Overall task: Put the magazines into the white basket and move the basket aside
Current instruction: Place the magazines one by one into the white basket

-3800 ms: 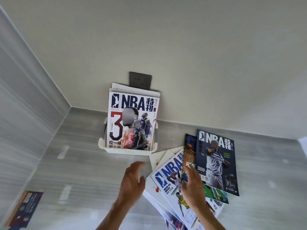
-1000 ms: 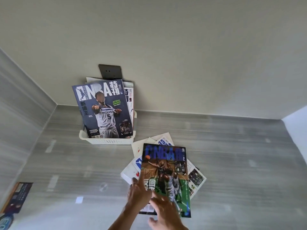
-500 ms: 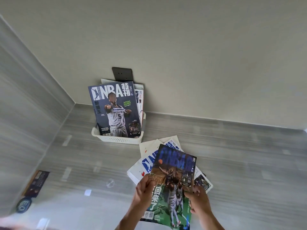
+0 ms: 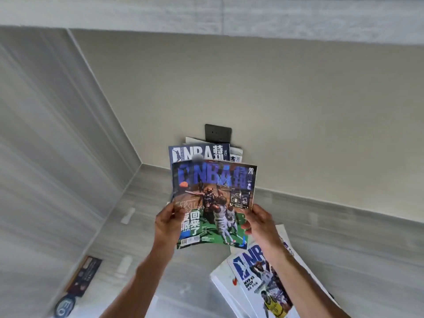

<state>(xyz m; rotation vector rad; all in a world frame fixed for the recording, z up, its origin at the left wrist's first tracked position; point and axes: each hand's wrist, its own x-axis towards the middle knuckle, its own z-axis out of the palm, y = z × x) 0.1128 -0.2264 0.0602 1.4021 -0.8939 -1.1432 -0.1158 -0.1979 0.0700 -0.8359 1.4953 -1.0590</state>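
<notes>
My left hand [image 4: 169,222] and right hand [image 4: 258,222] pinch the green-court NBA magazine [image 4: 213,203] upright, at 12 o'clock before those already filed; more magazines [image 4: 254,283] wait on the desk [image 4: 344,260] at 5 o'clock, and the basket, hidden, stays unmoved.

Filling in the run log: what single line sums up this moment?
left hand: grips green-court magazine | right hand: grips it too | magazine: lifted, in front of the basket's upright magazines | pile on counter: remains

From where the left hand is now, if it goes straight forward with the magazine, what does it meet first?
Probably the dark-blue magazine already standing upright ahead. The left hand and right hand hold the green-court magazine just before it, though depth is unclear.
</notes>
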